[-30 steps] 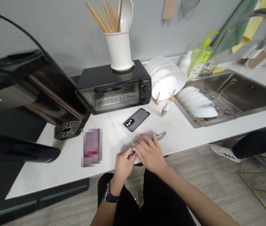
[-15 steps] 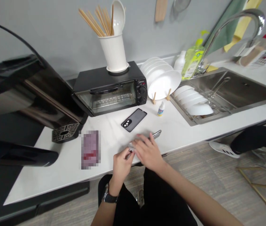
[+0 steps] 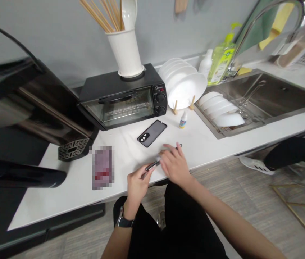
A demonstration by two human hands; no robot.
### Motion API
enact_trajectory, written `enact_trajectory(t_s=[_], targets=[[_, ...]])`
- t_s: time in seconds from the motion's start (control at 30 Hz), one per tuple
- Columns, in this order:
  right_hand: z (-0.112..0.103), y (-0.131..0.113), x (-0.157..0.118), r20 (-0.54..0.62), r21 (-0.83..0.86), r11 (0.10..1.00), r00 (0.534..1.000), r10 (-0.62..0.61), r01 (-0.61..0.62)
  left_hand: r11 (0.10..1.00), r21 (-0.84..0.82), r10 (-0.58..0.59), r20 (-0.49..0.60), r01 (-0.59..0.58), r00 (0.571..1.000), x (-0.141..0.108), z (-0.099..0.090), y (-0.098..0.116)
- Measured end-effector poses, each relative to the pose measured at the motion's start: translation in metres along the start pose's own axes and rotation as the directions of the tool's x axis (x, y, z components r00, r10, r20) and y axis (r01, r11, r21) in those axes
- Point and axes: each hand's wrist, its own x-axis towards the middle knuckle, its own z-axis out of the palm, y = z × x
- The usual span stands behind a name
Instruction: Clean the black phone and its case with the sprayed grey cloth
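A thin dark phone point(image 3: 152, 166) is held edge-on above the front of the counter. My left hand point(image 3: 138, 182) pinches its near left end. My right hand point(image 3: 174, 163) lies over its right part, fingers bent around something small and whitish that is too blurred to make out. Beyond the hands, a dark phone case point(image 3: 151, 133) with a camera cutout lies flat. A small white bottle point(image 3: 183, 120) with a blue and yellow label stands to its right. A pixelated purplish item point(image 3: 103, 168) lies at the left.
Behind are a black toaster oven point(image 3: 122, 97) bearing a white utensil holder point(image 3: 125, 52), racked plates point(image 3: 183, 93) and a sink point(image 3: 271, 97) with bowls. A black machine point(image 3: 33, 104) stands left. A person's leg point(image 3: 290, 153) shows at right.
The phone has turned in my hands, so its long dark edge now shows between them. My right hand has shifted slightly along it. The whole view has moved a little.
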Motion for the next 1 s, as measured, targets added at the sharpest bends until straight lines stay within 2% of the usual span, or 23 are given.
enact_trajectory(t_s=[0.07, 0.13, 0.2, 0.3, 0.4, 0.47, 0.53, 0.57, 0.63, 0.73, 0.8, 0.83, 0.93, 1.0], targets=[[-0.008, 0.034, -0.007, -0.050, -0.065, 0.990, 0.991, 0.126, -0.129, 1.000, -0.024, -0.007, 0.010, 0.007, 1.000, 0.000, 0.000, 0.002], [-0.011, 0.058, -0.009, -0.087, -0.087, 0.965, 0.967, 0.240, -0.248, 1.000, -0.024, -0.020, 0.002, 0.020, 1.000, 0.000, 0.000, 0.003], [-0.008, 0.064, -0.007, -0.102, -0.071, 0.947, 0.947, 0.306, -0.314, 0.999, -0.008, -0.039, -0.020, 0.039, 0.999, 0.000, 0.000, 0.002], [0.000, 0.049, 0.000, -0.091, -0.035, 0.936, 0.934, 0.346, -0.351, 0.999, 0.024, -0.047, -0.052, 0.049, 0.998, -0.001, -0.002, -0.001], [0.003, 0.024, 0.006, -0.046, -0.012, 0.962, 0.961, 0.273, -0.273, 0.998, 0.062, -0.028, -0.057, 0.031, 0.998, 0.001, -0.002, -0.003], [0.001, 0.008, 0.008, 0.026, 0.023, 0.995, 0.995, 0.092, -0.093, 0.996, 0.090, 0.013, -0.049, -0.008, 0.999, 0.002, -0.002, -0.003], [-0.001, 0.000, 0.007, 0.090, 0.074, 0.992, 0.990, -0.112, 0.106, 0.992, 0.113, 0.062, -0.045, -0.056, 0.997, 0.003, -0.001, -0.002], [-0.004, 0.002, 0.006, 0.103, 0.088, 0.982, 0.979, -0.175, 0.166, 0.991, 0.115, 0.073, -0.046, -0.068, 0.996, 0.003, -0.001, -0.001], [-0.009, 0.017, 0.002, 0.083, 0.060, 0.984, 0.982, -0.170, 0.165, 0.995, 0.087, 0.054, -0.044, -0.050, 0.998, 0.002, 0.000, 0.002], [-0.014, 0.045, 0.003, -0.010, -0.035, 0.998, 0.999, 0.043, -0.044, 1.000, 0.008, -0.028, -0.016, 0.029, 0.999, 0.001, 0.002, 0.005], [-0.011, 0.041, 0.007, -0.029, -0.034, 0.992, 0.993, 0.117, -0.118, 0.998, -0.027, -0.057, 0.004, 0.057, 0.998, 0.001, 0.003, 0.004], [-0.008, 0.031, 0.009, -0.014, -0.006, 0.995, 0.995, 0.097, -0.097, 0.998, -0.034, -0.055, 0.007, 0.055, 0.998, 0.002, 0.003, 0.003], [0.001, -0.005, 0.011, 0.058, 0.094, 0.993, 0.995, -0.077, 0.071, 1.000, -0.004, -0.016, 0.003, 0.016, 1.000, 0.003, 0.002, 0.000], [0.001, -0.008, 0.009, 0.073, 0.084, 0.992, 0.992, -0.104, 0.098, 1.000, 0.007, -0.019, -0.002, 0.019, 1.000, 0.002, 0.001, 0.000]])
